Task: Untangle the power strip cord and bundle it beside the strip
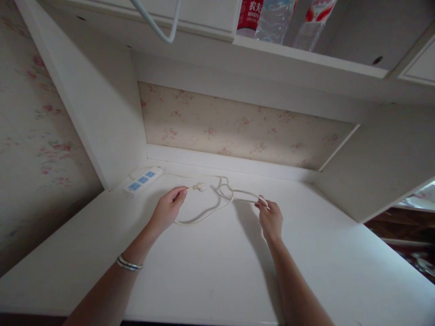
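Observation:
A white power cable (217, 203) lies in loose loops on the white desk (217, 271). My left hand (167, 209) pinches the cable just behind its white plug (200, 186), which points right. My right hand (270, 218) is closed round another stretch of the same cable, a little to the right of the loops. A white power strip (142, 179) with blue sockets lies at the back left corner of the desk, its cord running toward the loops. A silver bangle sits on my left wrist.
White side panels wall in the desk at left (102, 113) and right (380, 167), with floral wallpaper behind. On the shelf (306, 54) overhead stand plastic bottles (272, 18). A white cord (159, 25) hangs down at the top. Dark clutter shows at far right.

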`<act>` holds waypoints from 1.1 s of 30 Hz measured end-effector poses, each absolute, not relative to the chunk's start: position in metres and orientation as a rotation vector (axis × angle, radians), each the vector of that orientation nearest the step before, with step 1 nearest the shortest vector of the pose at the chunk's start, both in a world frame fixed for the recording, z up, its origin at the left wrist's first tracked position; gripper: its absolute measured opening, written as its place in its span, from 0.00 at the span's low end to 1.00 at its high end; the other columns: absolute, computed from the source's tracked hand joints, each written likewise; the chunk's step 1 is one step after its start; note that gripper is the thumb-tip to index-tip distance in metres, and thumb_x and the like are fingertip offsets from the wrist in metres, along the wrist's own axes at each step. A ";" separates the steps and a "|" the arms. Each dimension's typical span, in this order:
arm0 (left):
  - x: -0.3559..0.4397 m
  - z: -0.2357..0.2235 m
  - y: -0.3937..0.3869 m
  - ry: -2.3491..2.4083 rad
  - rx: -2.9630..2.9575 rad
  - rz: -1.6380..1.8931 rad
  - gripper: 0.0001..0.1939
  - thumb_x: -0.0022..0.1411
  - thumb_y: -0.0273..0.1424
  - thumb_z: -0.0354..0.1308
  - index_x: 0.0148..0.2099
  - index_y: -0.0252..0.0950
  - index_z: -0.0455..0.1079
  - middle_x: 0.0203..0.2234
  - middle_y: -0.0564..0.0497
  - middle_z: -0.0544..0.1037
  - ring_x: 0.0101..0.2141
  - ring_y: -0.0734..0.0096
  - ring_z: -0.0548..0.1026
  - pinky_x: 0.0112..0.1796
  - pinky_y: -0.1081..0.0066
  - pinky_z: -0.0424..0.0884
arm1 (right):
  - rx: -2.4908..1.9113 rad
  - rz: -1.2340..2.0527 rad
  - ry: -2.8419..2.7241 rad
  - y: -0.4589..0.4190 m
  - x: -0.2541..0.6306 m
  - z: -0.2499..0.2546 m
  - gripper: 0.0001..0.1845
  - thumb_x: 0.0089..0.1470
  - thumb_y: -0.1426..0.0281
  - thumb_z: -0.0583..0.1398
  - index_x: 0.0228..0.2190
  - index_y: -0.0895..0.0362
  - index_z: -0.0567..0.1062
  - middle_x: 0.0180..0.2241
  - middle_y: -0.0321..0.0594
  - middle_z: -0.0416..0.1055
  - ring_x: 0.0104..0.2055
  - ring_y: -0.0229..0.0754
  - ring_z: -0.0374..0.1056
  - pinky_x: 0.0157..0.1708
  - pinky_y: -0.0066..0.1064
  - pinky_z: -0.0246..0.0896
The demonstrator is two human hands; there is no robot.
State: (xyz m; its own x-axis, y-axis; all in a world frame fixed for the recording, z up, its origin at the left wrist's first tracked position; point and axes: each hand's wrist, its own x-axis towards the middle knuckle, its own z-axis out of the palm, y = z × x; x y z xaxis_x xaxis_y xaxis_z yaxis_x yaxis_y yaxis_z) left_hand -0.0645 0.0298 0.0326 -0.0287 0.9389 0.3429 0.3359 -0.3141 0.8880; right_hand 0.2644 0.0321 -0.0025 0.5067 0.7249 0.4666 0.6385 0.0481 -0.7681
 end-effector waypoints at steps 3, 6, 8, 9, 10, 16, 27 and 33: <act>-0.062 0.030 0.030 1.344 1.672 1.368 0.20 0.62 0.43 0.48 0.48 0.34 0.68 0.20 0.57 0.63 0.22 0.76 0.60 0.23 0.77 0.56 | -1.589 -0.026 -1.218 0.030 0.261 0.002 0.22 0.53 0.52 0.55 0.31 0.57 0.78 0.29 0.41 0.70 0.34 0.42 0.65 0.36 0.32 0.57; -0.061 0.028 0.031 1.376 1.672 1.394 0.20 0.62 0.43 0.47 0.47 0.34 0.68 0.20 0.56 0.63 0.22 0.75 0.62 0.24 0.76 0.58 | -1.452 -0.078 -1.261 0.025 0.255 0.006 0.17 0.54 0.57 0.57 0.31 0.57 0.78 0.28 0.39 0.67 0.34 0.41 0.66 0.36 0.33 0.60; -0.061 0.028 0.031 1.397 1.679 1.419 0.19 0.62 0.43 0.47 0.47 0.35 0.68 0.21 0.55 0.66 0.24 0.74 0.64 0.26 0.76 0.60 | -1.310 -0.105 -1.348 0.021 0.248 0.007 0.13 0.54 0.61 0.59 0.33 0.56 0.78 0.29 0.39 0.67 0.38 0.42 0.67 0.39 0.34 0.61; -0.060 0.027 0.030 1.407 1.682 1.427 0.19 0.62 0.42 0.47 0.47 0.35 0.68 0.22 0.55 0.67 0.24 0.74 0.65 0.27 0.75 0.61 | -1.237 -0.110 -1.410 0.019 0.244 0.007 0.11 0.54 0.63 0.59 0.33 0.56 0.77 0.30 0.39 0.66 0.41 0.43 0.67 0.42 0.35 0.62; -0.060 0.027 0.030 1.414 1.682 1.428 0.19 0.62 0.42 0.47 0.47 0.35 0.68 0.23 0.55 0.67 0.24 0.74 0.65 0.27 0.75 0.61 | -1.169 -0.106 -1.477 0.017 0.239 0.007 0.08 0.54 0.65 0.59 0.33 0.55 0.77 0.31 0.39 0.66 0.43 0.43 0.68 0.44 0.36 0.61; -0.052 0.032 0.020 1.336 1.786 1.293 0.21 0.62 0.43 0.48 0.50 0.36 0.68 0.30 0.51 0.73 0.29 0.73 0.69 0.30 0.75 0.64 | -0.916 0.002 -1.757 0.001 0.207 0.005 0.08 0.53 0.75 0.59 0.36 0.54 0.75 0.34 0.39 0.60 0.48 0.47 0.67 0.48 0.40 0.62; -0.009 0.032 -0.015 1.041 2.457 0.944 0.17 0.55 0.44 0.59 0.43 0.40 0.71 0.39 0.50 0.75 0.41 0.67 0.71 0.43 0.69 0.67 | -0.844 0.331 -2.007 -0.010 0.180 0.004 0.23 0.57 0.73 0.55 0.54 0.48 0.65 0.45 0.44 0.67 0.46 0.42 0.66 0.45 0.35 0.64; -0.006 0.028 -0.012 1.142 2.387 0.987 0.15 0.67 0.32 0.43 0.34 0.37 0.70 0.30 0.50 0.75 0.36 0.70 0.71 0.40 0.70 0.66 | -0.993 0.659 -2.141 -0.019 0.171 0.008 0.29 0.61 0.69 0.51 0.62 0.50 0.50 0.36 0.40 0.72 0.33 0.37 0.68 0.36 0.29 0.64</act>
